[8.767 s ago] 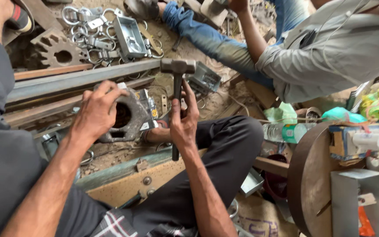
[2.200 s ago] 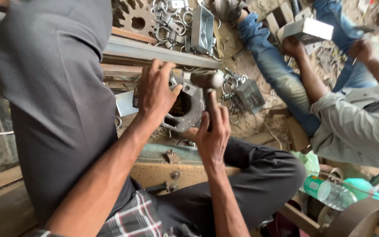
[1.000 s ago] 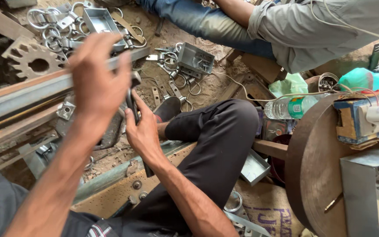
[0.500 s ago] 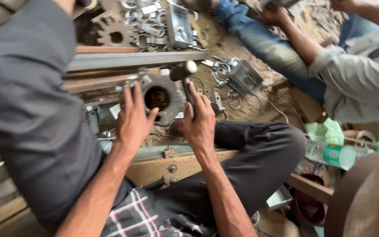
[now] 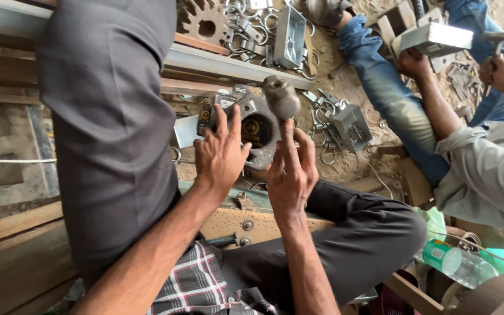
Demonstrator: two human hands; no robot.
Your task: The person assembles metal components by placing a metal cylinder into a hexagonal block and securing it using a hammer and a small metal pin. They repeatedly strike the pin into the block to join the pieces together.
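From the head camera, your left hand (image 5: 220,154) lies spread, fingers wide, over the near side of a grey metal housing (image 5: 258,128) with a dark round bore, steadying it on the dirt floor just in front of a long steel rail (image 5: 228,64). Your right hand (image 5: 290,172) is closed around the handle of a hammer (image 5: 281,96), whose blunt grey head stands raised just above the housing's upper edge, not touching it as far as you can judge. The work looks mid-way: the housing is seated and braced and the hammer is up, but nothing here shows whether the part in the bore is driven home, so the striking seems unfinished. Your dark-trousered leg (image 5: 368,233) is folded under the hands, over a greenish metal plate (image 5: 246,216) with bolts. Beyond the rail lie a toothed gear (image 5: 202,23), a scatter of metal rings and shackles (image 5: 246,29), and an open rectangular metal box (image 5: 290,35) that looks empty from here. A second small grey box (image 5: 351,125) sits near the housing to the right; its inside holds some fitting you cannot make out. A co-worker in jeans sits further right, holding a metal box (image 5: 436,38) in one hand and a hammer in the other. A plastic bottle (image 5: 456,262) lies at the lower right, contents unclear.
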